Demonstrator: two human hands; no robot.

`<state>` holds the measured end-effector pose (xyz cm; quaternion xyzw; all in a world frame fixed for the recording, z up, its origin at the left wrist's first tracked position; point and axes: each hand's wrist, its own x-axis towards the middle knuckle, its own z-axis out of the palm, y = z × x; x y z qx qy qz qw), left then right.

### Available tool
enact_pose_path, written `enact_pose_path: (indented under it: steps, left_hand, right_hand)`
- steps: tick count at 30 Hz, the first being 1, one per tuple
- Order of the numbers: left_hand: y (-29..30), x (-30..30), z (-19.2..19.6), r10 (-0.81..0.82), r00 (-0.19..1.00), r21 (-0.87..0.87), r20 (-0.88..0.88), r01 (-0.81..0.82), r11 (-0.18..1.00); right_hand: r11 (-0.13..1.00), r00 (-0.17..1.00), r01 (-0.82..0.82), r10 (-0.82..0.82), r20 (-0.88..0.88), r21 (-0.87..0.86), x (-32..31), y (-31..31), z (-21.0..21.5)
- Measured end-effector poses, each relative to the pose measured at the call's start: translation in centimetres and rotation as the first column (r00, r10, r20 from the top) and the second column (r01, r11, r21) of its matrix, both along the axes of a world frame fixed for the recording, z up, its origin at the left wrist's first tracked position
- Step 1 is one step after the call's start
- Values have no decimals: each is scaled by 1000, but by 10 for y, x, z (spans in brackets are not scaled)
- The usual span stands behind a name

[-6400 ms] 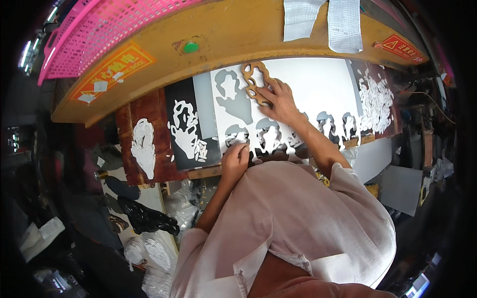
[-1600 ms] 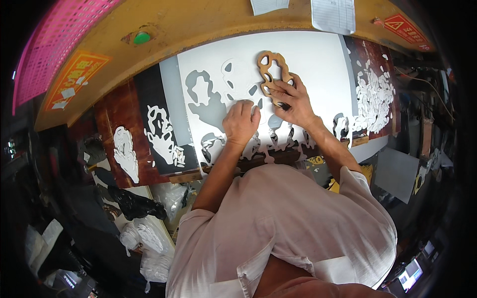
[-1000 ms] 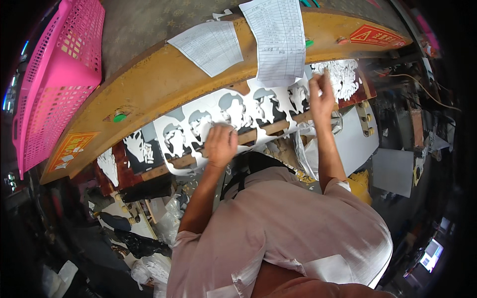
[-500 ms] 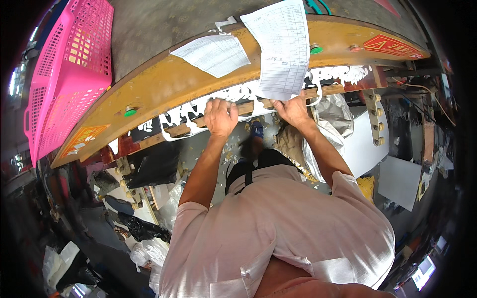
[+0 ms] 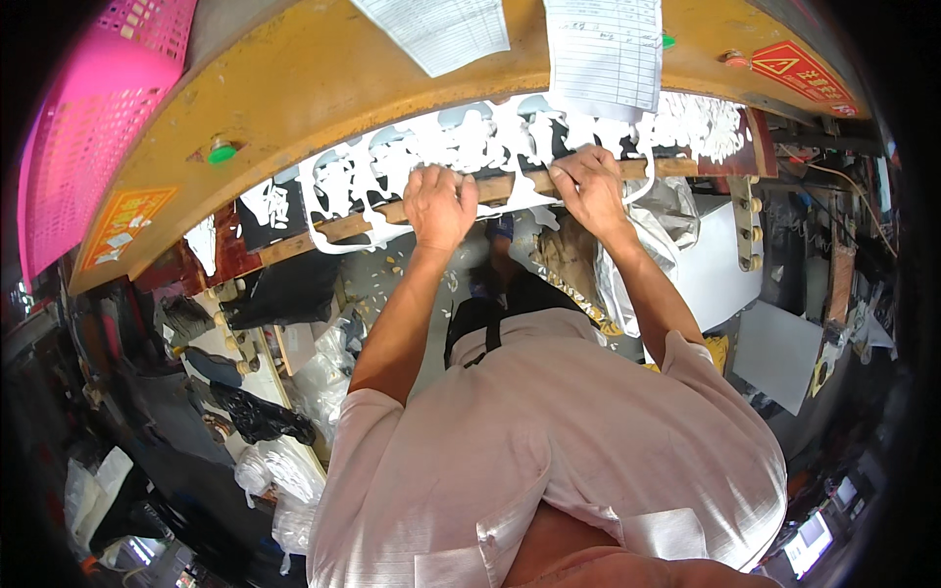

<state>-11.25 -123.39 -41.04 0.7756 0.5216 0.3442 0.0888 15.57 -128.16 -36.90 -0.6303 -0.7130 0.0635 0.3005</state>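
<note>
Both my hands are at the front edge of a wooden board (image 5: 392, 211) under a yellow machine beam. My left hand (image 5: 440, 206) is closed over this edge, knuckles up. To its right, my right hand (image 5: 592, 194) grips the same edge with bent fingers, thumb towards the left hand; the fingertips of both hands are partly hidden. A white sheet with many cut-out openings (image 5: 371, 186) lies over the board, its thin strips hanging past the edge around my hands. Grey and dark patches show through the openings.
Across the far side runs the yellow beam (image 5: 314, 103) with green buttons, a red button and warning stickers. Two printed paper sheets (image 5: 605, 54) hang from it. A pink plastic basket (image 5: 93, 127) stands at far left. Plastic bags (image 5: 284, 480) and scraps lie below on the floor.
The beam, papers and basket sit higher in view, and much more of the white sheet shows in front of the beam. Both hands stay at the board's edge, slightly higher in view.
</note>
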Motion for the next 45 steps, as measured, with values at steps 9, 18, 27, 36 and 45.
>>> enact_pose_path:
  steps: [9,18,27,36,45]
  left_hand:
    - [-61,-2,52,-48,939,-84,340,82,993]
    - [-91,11,1,-24,889,-218,457,139,966]
    - [-137,17,20,-147,976,-41,160,155,987]
    - [-132,18,13,-138,989,1,54,138,990]
    - [-128,19,10,-121,991,12,58,120,993]
  right_hand:
    - [984,997,-37,26,-67,-173,-43,10,38]
    - [962,970,-212,187,-155,-170,-82,-29,2]
    - [819,436,-320,-319,-841,-477,-34,-56,58]
    - [979,921,-38,-44,-387,-202,7,-68,65]
    - [946,857,148,-268,-440,-288,1,-94,37]
